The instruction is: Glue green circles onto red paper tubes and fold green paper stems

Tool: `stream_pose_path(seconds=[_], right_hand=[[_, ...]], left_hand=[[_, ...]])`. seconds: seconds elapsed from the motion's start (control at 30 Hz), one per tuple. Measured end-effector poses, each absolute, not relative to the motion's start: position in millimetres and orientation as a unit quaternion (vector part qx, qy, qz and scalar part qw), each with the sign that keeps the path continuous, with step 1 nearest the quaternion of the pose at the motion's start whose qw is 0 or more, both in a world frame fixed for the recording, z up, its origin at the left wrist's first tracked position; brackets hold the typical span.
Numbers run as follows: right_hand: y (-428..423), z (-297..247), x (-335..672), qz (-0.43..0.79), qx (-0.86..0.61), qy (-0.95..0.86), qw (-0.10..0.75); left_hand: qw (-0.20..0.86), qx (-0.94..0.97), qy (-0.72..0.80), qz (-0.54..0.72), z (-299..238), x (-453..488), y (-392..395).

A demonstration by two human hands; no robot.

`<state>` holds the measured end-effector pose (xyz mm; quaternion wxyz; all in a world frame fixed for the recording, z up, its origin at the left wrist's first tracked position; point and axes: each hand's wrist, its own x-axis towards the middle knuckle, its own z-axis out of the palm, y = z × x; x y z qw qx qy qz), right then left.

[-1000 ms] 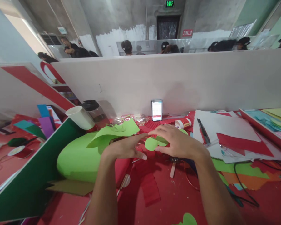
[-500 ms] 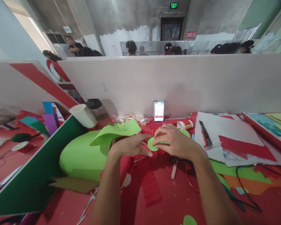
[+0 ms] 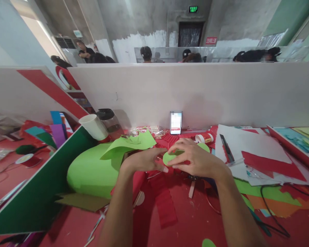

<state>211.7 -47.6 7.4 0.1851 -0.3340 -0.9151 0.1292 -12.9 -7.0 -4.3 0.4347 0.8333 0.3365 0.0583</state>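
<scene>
A light green paper circle (image 3: pixel 168 159) is between my two hands over the red tabletop. My right hand (image 3: pixel 195 157) has its fingers bent around the circle's right side and grips it. To the left of the circle, my left hand (image 3: pixel 144 159) is curved, with thumb and fingers apart and nothing visible between them. Pleated red crepe paper (image 3: pixel 164 202) lies on the table below the hands. Another green circle (image 3: pixel 203 147) shows partly behind my right hand, and one more (image 3: pixel 208 243) is at the bottom edge.
On the left are a large green paper roll (image 3: pixel 91 171), a white cup (image 3: pixel 92 126) and a dark green board (image 3: pixel 41 185). A lit phone (image 3: pixel 175 122) leans against the partition. At right, a utility knife (image 3: pixel 226 147) lies on white sheets beside a black cable (image 3: pixel 270 216).
The right hand's fingers have shifted and spread slightly over the green circle. The left hand stays almost in place. The whole view has moved a little.
</scene>
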Motion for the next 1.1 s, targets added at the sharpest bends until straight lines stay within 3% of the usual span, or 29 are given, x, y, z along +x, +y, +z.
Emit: stream_pose_path(seconds=[0.9, 1.1], right_hand=[[-48.2, 8.2, 208.3, 0.13, -0.342, -0.914, 0.173], [-45.8, 6.5, 207.0, 0.105, -0.394, -0.882, 0.235]], left_hand=[[0.445, 0.825, 0.34, 0.074, -3.8, -14.0, -7.8], [0.424, 0.831, 0.353, 0.072, -7.2, -15.8, -7.3]])
